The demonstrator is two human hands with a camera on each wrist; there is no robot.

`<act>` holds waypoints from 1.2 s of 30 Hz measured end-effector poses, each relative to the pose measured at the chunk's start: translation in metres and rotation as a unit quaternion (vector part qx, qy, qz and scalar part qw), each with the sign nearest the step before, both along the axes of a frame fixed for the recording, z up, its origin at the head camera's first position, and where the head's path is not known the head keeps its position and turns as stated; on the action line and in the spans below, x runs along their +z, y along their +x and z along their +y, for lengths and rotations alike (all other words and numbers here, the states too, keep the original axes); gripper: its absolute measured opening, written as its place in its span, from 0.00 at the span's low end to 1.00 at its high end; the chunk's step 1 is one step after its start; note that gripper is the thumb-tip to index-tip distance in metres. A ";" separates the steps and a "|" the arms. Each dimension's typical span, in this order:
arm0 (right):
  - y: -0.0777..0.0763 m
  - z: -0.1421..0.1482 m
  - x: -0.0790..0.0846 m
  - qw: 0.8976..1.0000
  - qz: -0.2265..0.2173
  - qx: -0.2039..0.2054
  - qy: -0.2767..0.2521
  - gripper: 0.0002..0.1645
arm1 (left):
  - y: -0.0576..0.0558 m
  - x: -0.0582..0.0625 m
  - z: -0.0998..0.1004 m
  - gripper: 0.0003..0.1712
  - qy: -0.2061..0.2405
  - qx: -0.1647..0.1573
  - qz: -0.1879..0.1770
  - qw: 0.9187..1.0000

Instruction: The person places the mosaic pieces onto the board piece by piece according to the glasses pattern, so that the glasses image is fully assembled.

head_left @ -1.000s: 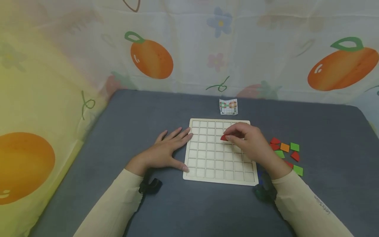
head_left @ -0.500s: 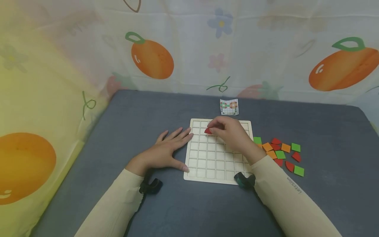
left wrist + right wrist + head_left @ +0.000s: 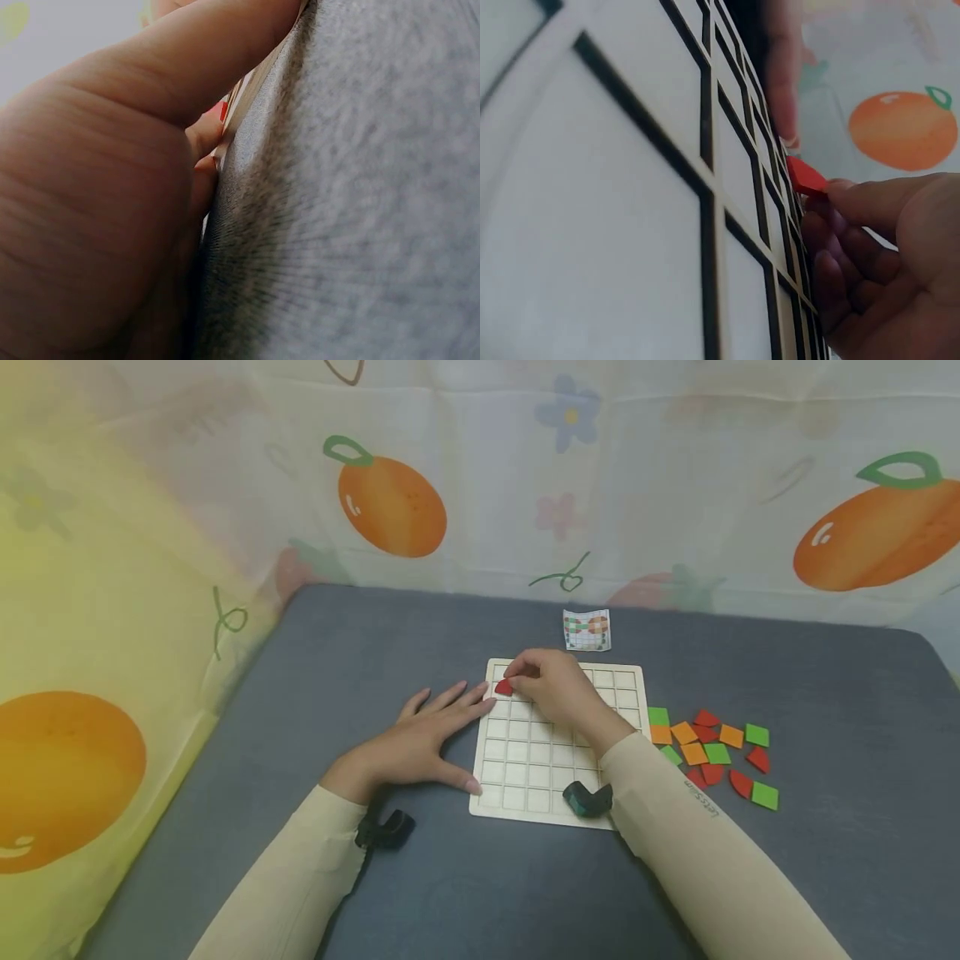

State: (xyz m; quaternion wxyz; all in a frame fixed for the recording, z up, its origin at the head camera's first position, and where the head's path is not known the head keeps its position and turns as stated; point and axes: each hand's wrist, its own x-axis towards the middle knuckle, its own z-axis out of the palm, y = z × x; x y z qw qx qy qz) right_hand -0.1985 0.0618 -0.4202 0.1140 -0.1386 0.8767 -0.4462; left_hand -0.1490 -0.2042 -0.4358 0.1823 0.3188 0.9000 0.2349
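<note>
A pale wooden grid board (image 3: 525, 774) lies on the grey table. Between thumb and fingers, my right hand (image 3: 551, 687) pinches a red quarter-round tile (image 3: 504, 687) over the board's upper left cells. In the right wrist view the red tile (image 3: 805, 177) is tilted, one edge right at the grid (image 3: 712, 187). My left hand (image 3: 420, 745) lies spread on the table, its fingertips and thumb at the board's left edge. The left wrist view shows that hand (image 3: 97, 165) large and close, with a bit of red tile beyond the fingers.
Several loose tiles lie right of the board, among them a green square tile (image 3: 765, 796), an orange square tile (image 3: 731, 737) and a red tile (image 3: 740, 783). A small printed pattern card (image 3: 587, 631) lies behind the board. A fruit-patterned curtain (image 3: 480, 485) hangs behind the table.
My right hand has carried the red tile leftward across the board to the upper left cells, uncovering more loose tiles on the right. The left hand has stayed at the board's edge.
</note>
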 end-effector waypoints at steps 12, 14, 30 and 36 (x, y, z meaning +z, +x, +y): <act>0.000 -0.005 -0.006 0.999 0.008 0.027 0.014 0.09 | -0.001 -0.001 0.002 0.70 -0.010 0.005 -0.005 1.000; 0.000 -0.004 -0.006 1.000 0.007 0.028 0.012 0.11 | -0.001 0.000 0.002 0.69 -0.009 0.005 -0.006 1.000; 0.004 0.001 -0.005 0.998 -0.020 0.066 -0.013 0.17 | -0.001 -0.002 0.001 0.70 -0.011 0.008 -0.002 1.000; 0.005 0.002 -0.003 0.996 -0.020 0.084 -0.007 0.21 | 0.000 -0.003 0.001 0.70 -0.011 0.011 -0.002 1.000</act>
